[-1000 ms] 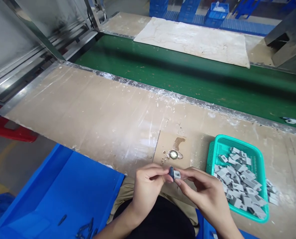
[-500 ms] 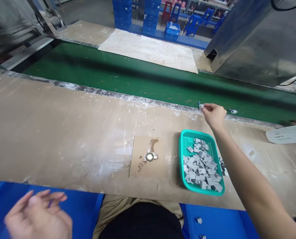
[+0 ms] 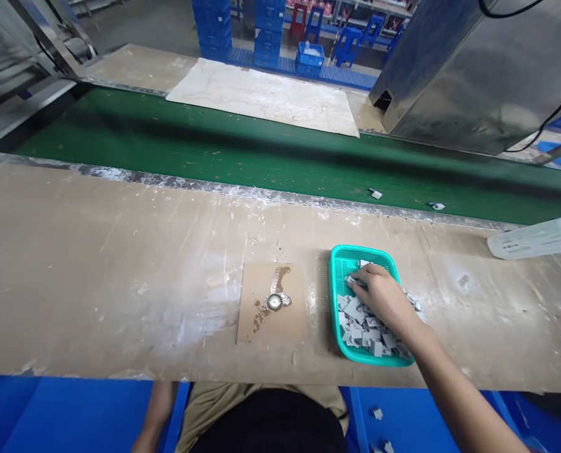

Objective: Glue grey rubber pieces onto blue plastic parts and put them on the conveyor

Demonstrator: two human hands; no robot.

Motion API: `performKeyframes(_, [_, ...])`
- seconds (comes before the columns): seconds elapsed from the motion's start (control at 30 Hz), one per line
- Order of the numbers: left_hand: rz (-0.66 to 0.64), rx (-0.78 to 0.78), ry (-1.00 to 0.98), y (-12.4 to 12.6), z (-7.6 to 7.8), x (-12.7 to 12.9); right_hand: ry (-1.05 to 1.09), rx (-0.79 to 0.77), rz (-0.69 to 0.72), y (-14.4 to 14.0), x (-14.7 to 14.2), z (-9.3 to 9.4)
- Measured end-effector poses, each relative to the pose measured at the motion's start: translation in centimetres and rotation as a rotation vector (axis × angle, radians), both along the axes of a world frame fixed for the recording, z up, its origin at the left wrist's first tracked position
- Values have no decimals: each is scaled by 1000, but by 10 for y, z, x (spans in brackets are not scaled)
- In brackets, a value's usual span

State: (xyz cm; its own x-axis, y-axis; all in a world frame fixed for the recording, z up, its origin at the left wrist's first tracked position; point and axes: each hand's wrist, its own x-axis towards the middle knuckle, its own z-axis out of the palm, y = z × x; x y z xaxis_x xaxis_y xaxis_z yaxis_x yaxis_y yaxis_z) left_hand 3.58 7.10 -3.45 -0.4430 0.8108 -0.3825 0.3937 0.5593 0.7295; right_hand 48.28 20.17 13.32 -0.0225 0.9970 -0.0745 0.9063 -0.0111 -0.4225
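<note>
Many grey plastic pieces [image 3: 361, 324] in a green basket [image 3: 335, 277], right hand [image 3: 379, 296] resting on them, grip unclear, left forearm [image 3: 155, 415] low, its hand out of frame.

The right hand [image 3: 379, 294] rests palm down in the teal basket [image 3: 337, 264], fingers on the grey parts [image 3: 356, 314] heaped inside. The left forearm [image 3: 155, 412] hangs below the bench [image 3: 119, 264] edge; its hand is out of view. A small round piece [image 3: 274, 302] sits on a cardboard square [image 3: 261, 327] just left of the basket. Two small parts [image 3: 375, 194] lie on the green belt [image 3: 214, 151] beyond.
</note>
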Motion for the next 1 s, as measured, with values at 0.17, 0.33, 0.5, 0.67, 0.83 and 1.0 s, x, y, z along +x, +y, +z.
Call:
performKeyframes(0.17, [-17, -48, 7, -8, 6, -5, 113, -4, 58, -1, -3, 4])
performKeyframes(0.33, [34, -94, 45, -6, 4, -3, 752, -166, -80, -9, -10, 17])
performKeyframes(0.5, [57, -172, 12, -9, 4, -4, 942, -455, -84, -18, -40, 28])
performKeyframes(0.67, [162, -210, -54, -18, 5, -6, 1034, -570, 26, -23, -80, 32])
performKeyframes(0.83, [283, -196, -214, -26, 0, -5, 830, -373, 119, -21, -104, 17])
performKeyframes(1.0, [394, -174, -294, -33, -1, -9, 438, -52, 234, -19, -117, -2])
